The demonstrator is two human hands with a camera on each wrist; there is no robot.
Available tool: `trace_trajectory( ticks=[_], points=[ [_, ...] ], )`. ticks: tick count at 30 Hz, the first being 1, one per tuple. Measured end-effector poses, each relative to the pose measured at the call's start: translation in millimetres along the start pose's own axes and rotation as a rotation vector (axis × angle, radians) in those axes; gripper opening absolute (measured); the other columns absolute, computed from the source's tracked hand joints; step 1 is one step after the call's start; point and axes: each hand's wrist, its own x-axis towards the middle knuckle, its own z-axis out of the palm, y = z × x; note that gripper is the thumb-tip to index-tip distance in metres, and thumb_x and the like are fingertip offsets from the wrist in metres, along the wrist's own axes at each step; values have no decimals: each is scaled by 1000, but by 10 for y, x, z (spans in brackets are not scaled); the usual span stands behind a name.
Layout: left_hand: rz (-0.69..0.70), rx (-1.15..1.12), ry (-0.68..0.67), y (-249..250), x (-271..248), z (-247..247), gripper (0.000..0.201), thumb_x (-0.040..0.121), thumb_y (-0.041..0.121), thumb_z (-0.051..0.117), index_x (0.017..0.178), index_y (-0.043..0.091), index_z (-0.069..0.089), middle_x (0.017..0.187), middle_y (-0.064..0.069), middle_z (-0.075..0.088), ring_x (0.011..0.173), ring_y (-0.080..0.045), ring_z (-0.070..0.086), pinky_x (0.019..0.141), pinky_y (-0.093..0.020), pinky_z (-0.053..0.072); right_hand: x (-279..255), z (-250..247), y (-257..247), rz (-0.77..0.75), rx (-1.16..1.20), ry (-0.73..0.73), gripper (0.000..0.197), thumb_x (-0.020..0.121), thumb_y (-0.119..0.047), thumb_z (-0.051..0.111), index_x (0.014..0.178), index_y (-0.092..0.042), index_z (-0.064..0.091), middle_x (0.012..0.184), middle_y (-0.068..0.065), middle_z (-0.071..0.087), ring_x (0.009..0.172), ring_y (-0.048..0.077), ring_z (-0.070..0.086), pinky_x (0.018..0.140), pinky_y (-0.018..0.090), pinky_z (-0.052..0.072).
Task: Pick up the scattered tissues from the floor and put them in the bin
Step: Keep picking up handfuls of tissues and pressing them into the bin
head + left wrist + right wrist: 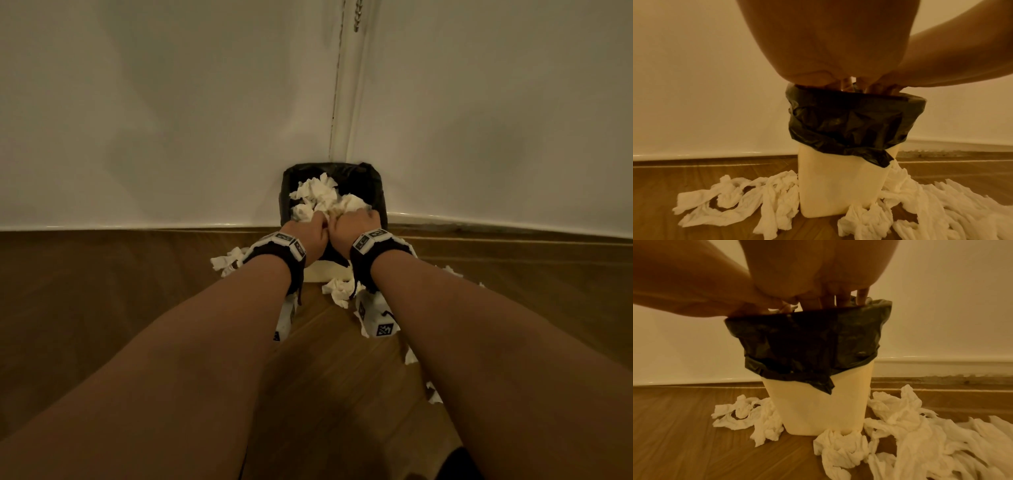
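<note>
Tissues (pixel 322 197) under both hands, in bin (pixel 376 192)

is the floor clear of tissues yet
No, tissues lie on the floor around the bin.

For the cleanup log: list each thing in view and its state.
bin: upright, nearly full
black liner: folded over the rim
tissues in the bin: heaped
tissues on the floor: still scattered round the base
left hand: on the heap
right hand: on the heap

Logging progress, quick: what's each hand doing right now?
Left hand: in the bin, pressing tissues; grip unclear.
Right hand: same, grip unclear.
</note>
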Motion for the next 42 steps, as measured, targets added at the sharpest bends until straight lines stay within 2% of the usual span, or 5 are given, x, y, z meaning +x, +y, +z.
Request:
trace_trajectory(
  ticks=[7,21,29,33,42],
  points=[
    [-47,-47,81,-69,-259,-565,28,98,19,33,122,13,45,111,-15,58,87,-26,53,68,-30,36,-361,-524,30,41,31,-95,40,99,-27,30,131,-14,50,133,12,51,129,33,38,115,49,16],
    [-93,20,218,316,-1362,-1174,29,93,22,39,115,21,57,118,-10,60,97,-26,58,72,-29,41,-1416,-1422,-216,-8,239,137,25,94,-18,43,82,-4,59,73,11,56,64,25,50,54,24,35],
    [-279,15,200,-279,-1821,-901,25,91,21,52,115,21,57,120,-8,59,105,-25,58,85,-34,48,-1631,-1319,-572,-63,125,23,34,97,-22,38,66,-11,45,71,9,45,72,22,49,65,29,40],
    [-297,40,145,-596,-1791,-822,28,91,18,51,118,18,57,122,-8,60,111,-26,56,95,-38,47,-1446,-1008,-771,-99,141,-17,31,98,-19,40,111,-3,63,116,16,62,92,25,54,88,31,47],
    [-483,86,-35,-1394,-1501,-421,30,96,23,39,122,23,54,124,-5,57,111,-24,56,98,-37,43,-714,-283,-1200,-130,219,-201,30,97,-16,42,115,-5,63,119,14,62,108,28,60,94,37,50]
  ],
)
